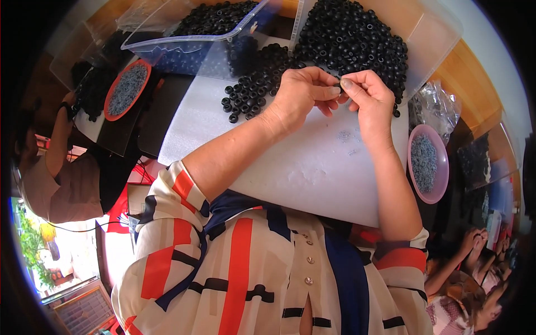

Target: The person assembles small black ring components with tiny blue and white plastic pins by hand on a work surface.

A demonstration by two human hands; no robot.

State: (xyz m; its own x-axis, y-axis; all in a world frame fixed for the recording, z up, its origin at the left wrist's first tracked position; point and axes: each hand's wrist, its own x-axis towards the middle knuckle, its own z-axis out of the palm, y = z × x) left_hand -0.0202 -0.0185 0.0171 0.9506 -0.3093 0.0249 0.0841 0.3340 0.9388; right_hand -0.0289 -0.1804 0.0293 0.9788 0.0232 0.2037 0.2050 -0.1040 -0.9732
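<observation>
My left hand (306, 92) and my right hand (368, 100) meet over the far part of a white board (279, 173). Thumbs and fingers of both are pinched together at the tips. A small dark bit shows where the fingertips meet, mostly covered, so its kind cannot be made out. Just beyond my hands lies a big heap of small round black parts with holes (352, 42), spilling from a clear plastic bin (427, 42) laid on the board. Loose black parts (244, 99) lie to the left of my left wrist.
To my right stands a pink bowl (414, 173) of tiny grey pieces, with crumpled clear plastic (438, 109) behind it. A second clear bin (184, 40) of black parts is at the far left. Near an orange bowl (146, 67) a co-worker (70, 187) sits; more people (463, 279) are at lower right.
</observation>
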